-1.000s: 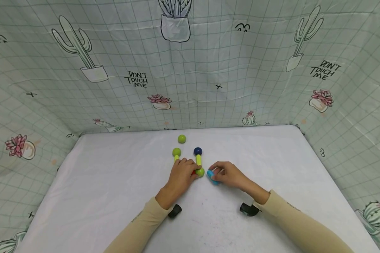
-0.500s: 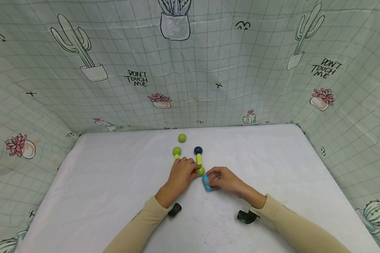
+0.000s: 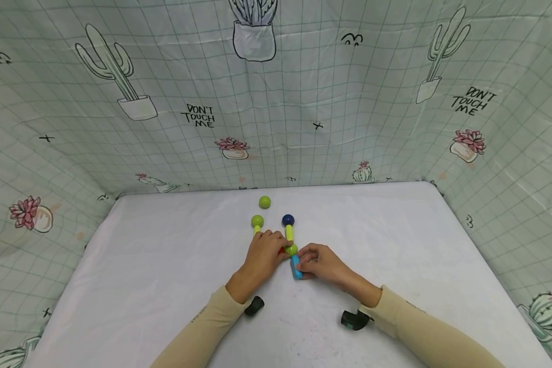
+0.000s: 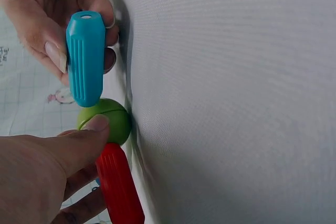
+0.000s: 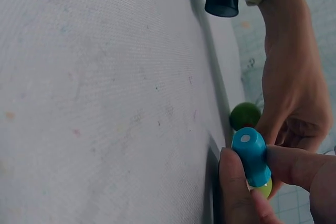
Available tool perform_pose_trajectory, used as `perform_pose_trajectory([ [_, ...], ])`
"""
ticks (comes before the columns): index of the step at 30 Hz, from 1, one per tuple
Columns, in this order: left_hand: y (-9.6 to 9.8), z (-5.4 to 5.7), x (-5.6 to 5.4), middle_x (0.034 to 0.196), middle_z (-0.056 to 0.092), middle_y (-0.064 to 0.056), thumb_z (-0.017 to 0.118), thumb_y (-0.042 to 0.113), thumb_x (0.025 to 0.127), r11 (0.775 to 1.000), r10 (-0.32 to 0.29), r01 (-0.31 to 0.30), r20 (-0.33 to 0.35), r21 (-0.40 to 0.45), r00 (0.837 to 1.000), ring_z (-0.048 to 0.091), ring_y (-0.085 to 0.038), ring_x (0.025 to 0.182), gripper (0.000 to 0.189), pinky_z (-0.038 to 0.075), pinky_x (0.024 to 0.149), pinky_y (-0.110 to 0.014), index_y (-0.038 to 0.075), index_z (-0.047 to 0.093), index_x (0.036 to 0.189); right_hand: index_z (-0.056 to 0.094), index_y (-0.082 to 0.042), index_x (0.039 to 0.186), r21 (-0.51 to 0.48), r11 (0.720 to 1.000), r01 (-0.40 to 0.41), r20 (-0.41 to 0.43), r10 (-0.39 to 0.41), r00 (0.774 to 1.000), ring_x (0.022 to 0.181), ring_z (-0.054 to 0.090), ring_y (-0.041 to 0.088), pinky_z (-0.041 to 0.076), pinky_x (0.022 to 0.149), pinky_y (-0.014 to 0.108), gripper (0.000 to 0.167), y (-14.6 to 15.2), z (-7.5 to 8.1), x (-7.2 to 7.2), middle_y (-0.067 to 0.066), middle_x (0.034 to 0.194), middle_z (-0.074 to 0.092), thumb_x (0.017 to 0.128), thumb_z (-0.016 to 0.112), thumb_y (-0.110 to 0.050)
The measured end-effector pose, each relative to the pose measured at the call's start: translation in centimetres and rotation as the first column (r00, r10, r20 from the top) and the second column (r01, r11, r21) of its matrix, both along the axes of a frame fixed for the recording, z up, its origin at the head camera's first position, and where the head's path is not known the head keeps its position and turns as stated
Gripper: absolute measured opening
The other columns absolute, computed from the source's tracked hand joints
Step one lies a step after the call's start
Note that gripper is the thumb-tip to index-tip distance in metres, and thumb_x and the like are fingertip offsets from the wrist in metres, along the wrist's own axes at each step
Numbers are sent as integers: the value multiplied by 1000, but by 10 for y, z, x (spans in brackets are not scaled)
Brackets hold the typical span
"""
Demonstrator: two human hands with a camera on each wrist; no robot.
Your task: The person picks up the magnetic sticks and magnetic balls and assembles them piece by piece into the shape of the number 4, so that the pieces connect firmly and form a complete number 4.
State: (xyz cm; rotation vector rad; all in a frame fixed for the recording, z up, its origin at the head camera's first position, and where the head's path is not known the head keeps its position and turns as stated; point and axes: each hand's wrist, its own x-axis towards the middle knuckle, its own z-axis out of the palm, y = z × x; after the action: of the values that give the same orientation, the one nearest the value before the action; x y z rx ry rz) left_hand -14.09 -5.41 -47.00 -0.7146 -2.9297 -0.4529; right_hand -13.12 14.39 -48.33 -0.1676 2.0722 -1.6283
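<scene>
My right hand pinches a blue ribbed rod between thumb and fingers. The rod's far end meets a green ball in the left wrist view, and both look to be touching. With its thumb on that ball, my left hand holds it steady. From the ball runs a red ribbed rod, mostly covered by the left hand in the head view. A yellow rod leads from the same ball to a dark blue ball.
Left of the dark blue ball, another green ball tops a yellow rod that passes under my left hand. A loose green ball lies farther back on the white table. A patterned cloth hangs behind.
My right hand has moved left and toward me, turning the blue rod and bringing its end from beside the green ball up against it. The left hand has stayed in place.
</scene>
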Motion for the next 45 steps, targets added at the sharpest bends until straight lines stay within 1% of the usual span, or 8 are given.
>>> perform_pose_trajectory([
  [6, 0, -1, 0, 109, 74, 0, 85, 21, 89, 1000, 2, -2, 16, 3, 1000, 64, -20, 100, 33, 47, 91, -38, 15, 81, 121, 58, 12, 119, -14, 1000, 14, -14, -14, 1000, 81, 70, 14, 64, 76, 33, 29, -3, -2, 1, 11, 95, 68, 96, 71, -1],
  [18, 1, 3, 0, 109, 72, -1, 84, 21, 91, 1000, 8, -7, 37, -21, 999, 60, -20, 99, 33, 47, 92, -38, 16, 81, 123, 58, 9, 113, 22, 1000, 11, -53, -9, 999, 78, 70, 13, 64, 73, 32, 26, -6, 0, -1, 12, 93, 67, 94, 74, 0],
  [25, 1, 6, 0, 107, 72, -1, 82, 23, 93, 1000, 1, 1, 55, -20, 998, 59, -20, 98, 31, 46, 91, -39, 16, 81, 124, 57, 9, 113, 51, 999, -3, -64, 6, 998, 73, 71, 13, 63, 70, 32, 27, -8, 4, -1, 12, 92, 68, 94, 76, 1],
  [34, 1, 2, 0, 102, 71, -1, 83, 25, 93, 1000, 10, -11, 31, 26, 999, 61, -21, 96, 29, 47, 88, -39, 14, 82, 120, 59, 9, 113, 92, 996, -21, -94, 30, 995, 68, 71, 13, 62, 66, 30, 27, -7, 5, -1, 12, 92, 70, 93, 76, 1],
  [37, 1, 1, 0, 102, 71, -1, 84, 25, 92, 999, 15, -17, 32, 38, 999, 61, -21, 96, 29, 46, 88, -38, 14, 82, 119, 60, 8, 112, 121, 993, -17, -122, 31, 992, 67, 70, 13, 61, 65, 29, 26, -5, 6, -4, 12, 92, 70, 93, 76, 0],
  [40, 1, 1, 0, 102, 71, -2, 84, 25, 93, 999, 20, -22, 40, 43, 999, 61, -21, 96, 29, 46, 87, -38, 14, 82, 119, 61, 8, 111, 145, 989, 3, -173, 23, 985, 70, 70, 14, 61, 65, 29, 23, -2, 8, -10, 12, 92, 70, 94, 74, -1],
  [43, 2, 0, -1, 101, 71, -1, 84, 26, 93, 999, 19, -21, 46, 40, 999, 60, -20, 94, 30, 45, 85, -37, 14, 82, 120, 61, 9, 111, 143, 989, 24, -211, 7, 978, 75, 72, 17, 62, 67, 32, 21, 3, 14, -18, 13, 93, 68, 95, 70, 0],
  [45, 2, 0, -1, 101, 71, -1, 84, 26, 93, 999, 19, -21, 52, 39, 998, 59, -20, 94, 30, 45, 85, -36, 13, 82, 120, 62, 11, 113, 128, 991, 36, -221, -7, 975, 79, 74, 21, 63, 70, 34, 20, 5, 19, -25, 14, 94, 68, 96, 68, 0],
])
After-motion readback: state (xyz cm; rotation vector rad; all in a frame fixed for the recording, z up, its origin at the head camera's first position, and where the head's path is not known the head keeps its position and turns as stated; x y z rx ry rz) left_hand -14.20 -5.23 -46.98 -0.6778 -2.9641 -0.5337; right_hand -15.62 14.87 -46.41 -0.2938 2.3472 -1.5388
